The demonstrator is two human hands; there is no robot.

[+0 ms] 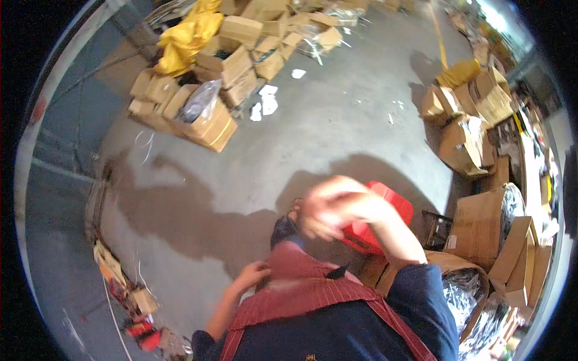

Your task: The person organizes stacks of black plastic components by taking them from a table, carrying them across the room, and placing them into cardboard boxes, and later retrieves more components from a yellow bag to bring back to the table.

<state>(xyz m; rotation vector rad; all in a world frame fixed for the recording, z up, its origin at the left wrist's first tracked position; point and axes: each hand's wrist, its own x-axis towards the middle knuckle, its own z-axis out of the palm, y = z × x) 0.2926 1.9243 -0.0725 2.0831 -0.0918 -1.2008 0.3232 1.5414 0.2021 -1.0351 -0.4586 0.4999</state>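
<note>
My left hand (pixel 254 275) is low beside my waist, touching or close to the side of the dark red striped apron (pixel 307 286). Its fingers look stretched out, and I see nothing held in them. Raised in front of me, my right hand (pixel 335 207) is smeared by motion, so its grip cannot be made out. Beyond and partly behind my right forearm sits a red plastic object (pixel 394 204), boxy in shape; the arm covers some of it. Below the right hand, part of my leg and foot shows.
Open cardboard boxes (pixel 208 127) and a yellow sack (pixel 189 39) are heaped at the far left. More cartons (pixel 466 144) line the right side, with a large box of plastic bags (pixel 463 295) near my right elbow. Paper scraps (pixel 268 102) lie on the grey floor (pixel 337 120).
</note>
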